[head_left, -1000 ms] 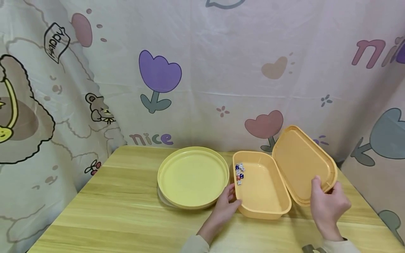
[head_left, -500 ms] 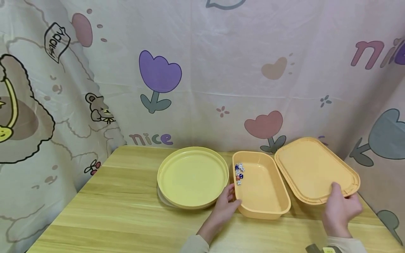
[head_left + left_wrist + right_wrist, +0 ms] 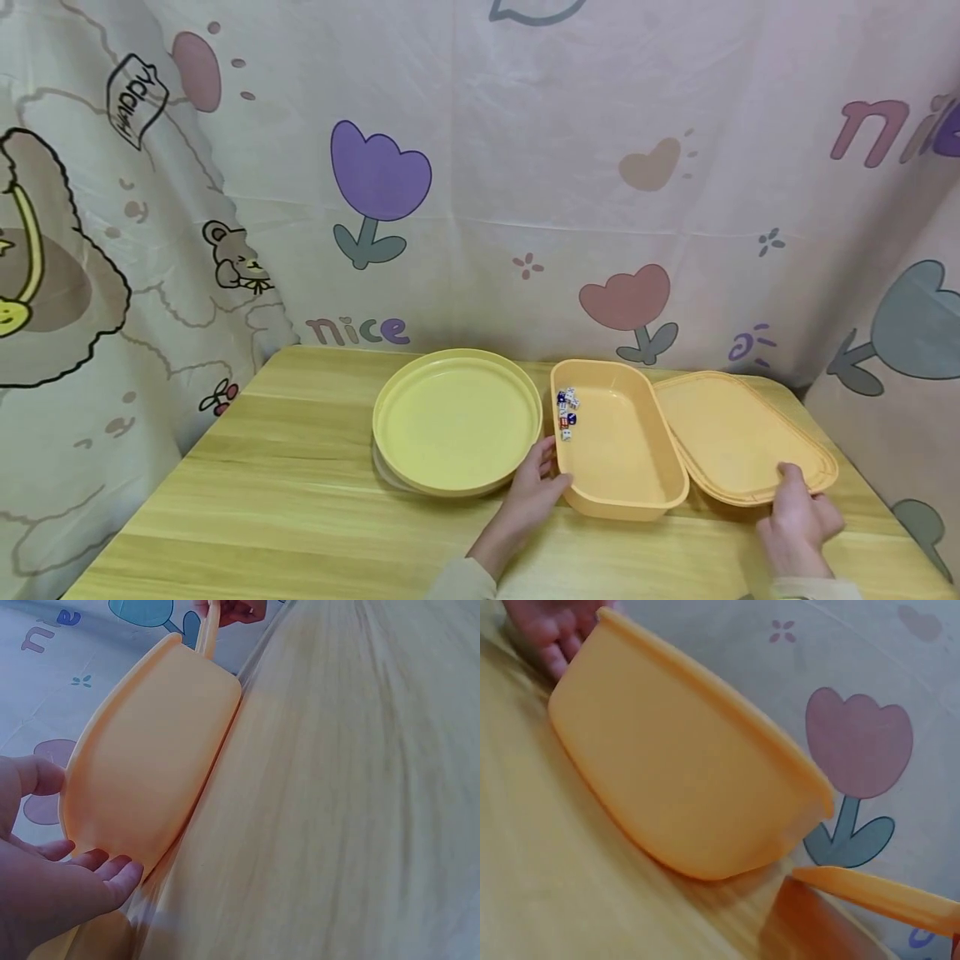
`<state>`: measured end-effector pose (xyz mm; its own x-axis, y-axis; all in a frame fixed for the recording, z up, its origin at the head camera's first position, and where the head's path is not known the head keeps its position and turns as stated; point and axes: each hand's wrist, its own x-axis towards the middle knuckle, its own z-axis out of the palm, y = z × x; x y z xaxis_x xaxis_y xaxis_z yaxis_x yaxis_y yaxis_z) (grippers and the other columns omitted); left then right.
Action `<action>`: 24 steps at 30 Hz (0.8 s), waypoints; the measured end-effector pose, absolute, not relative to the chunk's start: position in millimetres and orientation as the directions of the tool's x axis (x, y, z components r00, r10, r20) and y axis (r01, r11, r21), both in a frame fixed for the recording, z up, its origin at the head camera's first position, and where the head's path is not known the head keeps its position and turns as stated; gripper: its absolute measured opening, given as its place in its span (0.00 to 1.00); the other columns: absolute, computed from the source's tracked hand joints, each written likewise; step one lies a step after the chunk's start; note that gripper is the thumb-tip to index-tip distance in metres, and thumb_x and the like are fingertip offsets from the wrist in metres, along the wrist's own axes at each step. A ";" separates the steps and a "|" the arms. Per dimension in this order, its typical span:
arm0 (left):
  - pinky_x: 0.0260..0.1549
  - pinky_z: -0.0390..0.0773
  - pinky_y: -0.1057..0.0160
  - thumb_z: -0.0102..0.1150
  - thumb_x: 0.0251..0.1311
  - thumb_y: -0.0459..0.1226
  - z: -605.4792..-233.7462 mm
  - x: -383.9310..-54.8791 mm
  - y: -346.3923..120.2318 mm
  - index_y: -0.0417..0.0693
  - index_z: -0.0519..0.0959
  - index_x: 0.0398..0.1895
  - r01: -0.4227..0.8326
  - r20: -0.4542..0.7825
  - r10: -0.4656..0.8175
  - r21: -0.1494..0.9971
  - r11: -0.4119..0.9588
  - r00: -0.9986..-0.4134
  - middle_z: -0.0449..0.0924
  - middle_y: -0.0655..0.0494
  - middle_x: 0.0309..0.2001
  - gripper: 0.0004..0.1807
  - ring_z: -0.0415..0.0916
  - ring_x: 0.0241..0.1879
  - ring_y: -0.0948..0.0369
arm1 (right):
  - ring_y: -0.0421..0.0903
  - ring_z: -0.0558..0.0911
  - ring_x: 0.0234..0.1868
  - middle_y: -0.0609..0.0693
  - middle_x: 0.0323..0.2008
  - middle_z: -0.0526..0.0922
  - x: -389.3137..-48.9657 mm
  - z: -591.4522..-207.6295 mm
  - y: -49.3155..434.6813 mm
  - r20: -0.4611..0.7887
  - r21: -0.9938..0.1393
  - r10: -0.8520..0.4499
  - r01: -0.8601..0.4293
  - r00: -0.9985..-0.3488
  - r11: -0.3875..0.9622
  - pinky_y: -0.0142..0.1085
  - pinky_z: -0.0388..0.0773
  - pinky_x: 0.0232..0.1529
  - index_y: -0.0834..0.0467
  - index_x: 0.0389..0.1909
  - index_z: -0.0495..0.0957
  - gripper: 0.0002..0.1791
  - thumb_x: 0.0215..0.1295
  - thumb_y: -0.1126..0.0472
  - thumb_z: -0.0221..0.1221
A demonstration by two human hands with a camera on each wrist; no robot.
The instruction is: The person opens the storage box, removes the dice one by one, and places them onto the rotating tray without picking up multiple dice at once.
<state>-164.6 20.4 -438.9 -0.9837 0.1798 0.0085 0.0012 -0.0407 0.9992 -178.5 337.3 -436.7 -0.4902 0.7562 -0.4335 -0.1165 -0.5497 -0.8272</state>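
An orange rectangular plastic box (image 3: 618,450) sits uncovered at the right half of the table. Several small dice (image 3: 564,410), white, blue and red, lie inside along its left wall. My left hand (image 3: 534,492) holds the box at its near left corner; in the left wrist view the thumb is at the rim and the fingers (image 3: 124,874) rest against the side. Right of the box, the matching orange lid (image 3: 738,433) lies low over the table, close to the box. My right hand (image 3: 798,521) pinches the lid's near right corner, thumb on top, other fingers hidden beneath.
Left of the box stands a round yellow tray (image 3: 457,421), with a pale edge of something showing under it. A wood-grain table (image 3: 285,500) carries everything. A printed curtain (image 3: 487,167) hangs behind and at both sides.
The lid has swung from a steep tilt down to nearly flat, to the right of the box, with my right hand moving right and down. My left hand, box and dice have stayed put.
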 end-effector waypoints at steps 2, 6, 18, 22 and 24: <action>0.55 0.58 0.47 0.54 0.56 0.31 -438.5 -164.6 20.4 0.38 0.56 0.65 -0.001 0.006 0.177 0.999 -0.040 -0.984 0.60 0.40 0.61 0.32 0.58 0.59 0.44 | 0.31 0.69 0.40 0.35 0.44 0.65 -172.3 -427.6 327.2 -0.442 -0.846 0.743 -0.042 -0.503 -0.532 0.21 0.67 0.43 0.50 0.44 0.67 0.22 0.50 0.64 0.65; 0.56 0.57 0.47 0.54 0.56 0.31 -438.5 -164.1 21.0 0.38 0.56 0.64 -0.006 0.003 0.173 0.999 -0.053 -0.985 0.60 0.40 0.61 0.32 0.58 0.59 0.45 | 0.33 0.64 0.52 0.35 0.58 0.57 -165.9 -420.6 316.3 -0.446 -0.851 0.712 0.010 -0.542 -0.526 0.21 0.62 0.49 0.46 0.64 0.51 0.40 0.54 0.67 0.59; 0.56 0.58 0.49 0.54 0.55 0.30 -439.6 -164.5 22.9 0.39 0.57 0.64 -0.019 -0.010 0.162 0.998 -0.053 -0.987 0.61 0.42 0.61 0.32 0.58 0.59 0.46 | 0.37 0.51 0.63 0.46 0.65 0.49 -157.2 -423.9 318.8 -0.228 -0.973 0.825 0.153 -0.517 -0.173 0.27 0.52 0.59 0.51 0.69 0.46 0.38 0.60 0.62 0.52; 0.55 0.58 0.48 0.54 0.56 0.30 -439.6 -164.2 22.2 0.39 0.57 0.64 -0.017 -0.009 0.160 0.999 -0.050 -0.987 0.61 0.42 0.61 0.32 0.58 0.59 0.46 | 0.37 0.56 0.59 0.37 0.54 0.58 -152.1 -418.9 318.6 -0.120 -0.990 0.859 0.130 -0.497 -0.063 0.29 0.52 0.59 0.51 0.66 0.57 0.32 0.59 0.63 0.51; 0.55 0.58 0.48 0.54 0.56 0.30 -439.7 -164.2 22.2 0.38 0.57 0.65 -0.013 -0.005 0.161 0.999 -0.046 -0.987 0.60 0.41 0.61 0.32 0.58 0.59 0.45 | 0.34 0.59 0.56 0.34 0.47 0.60 -152.5 -418.0 316.8 -0.089 -0.994 0.863 0.101 -0.497 -0.045 0.29 0.53 0.58 0.51 0.64 0.62 0.30 0.59 0.64 0.51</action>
